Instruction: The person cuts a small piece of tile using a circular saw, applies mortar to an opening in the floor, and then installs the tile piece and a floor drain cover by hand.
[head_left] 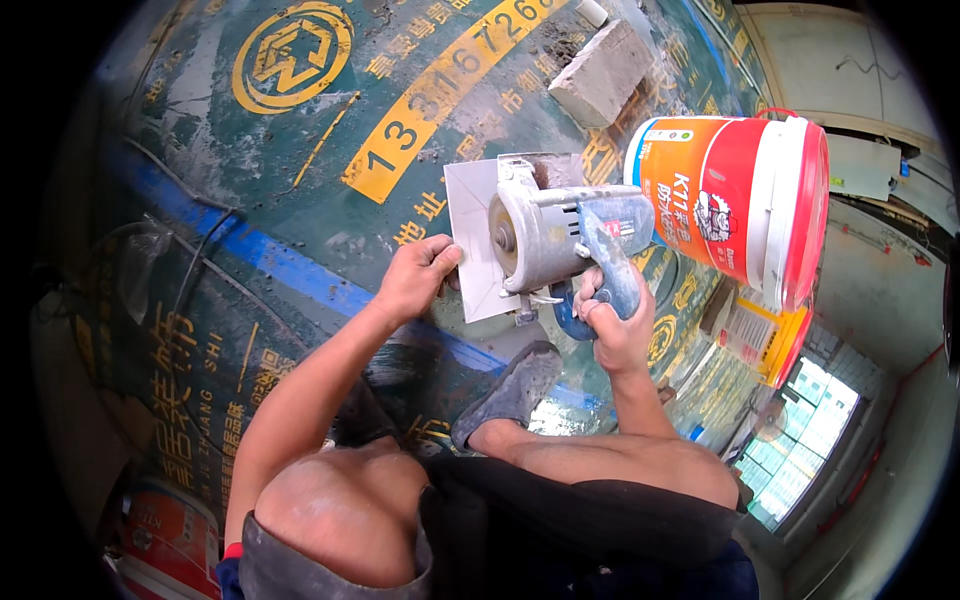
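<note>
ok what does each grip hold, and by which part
Left grip: pale tile, by its left edge. Right grip: power cutter, by its blue handle.

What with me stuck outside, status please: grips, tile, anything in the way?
Left grip holding tile by its left edge. Right grip on cutter, over tile. Bucket close right of cutter; contact unclear.

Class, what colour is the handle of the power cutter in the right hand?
Blue handle, dusted with grey; the head view shows it.
</note>
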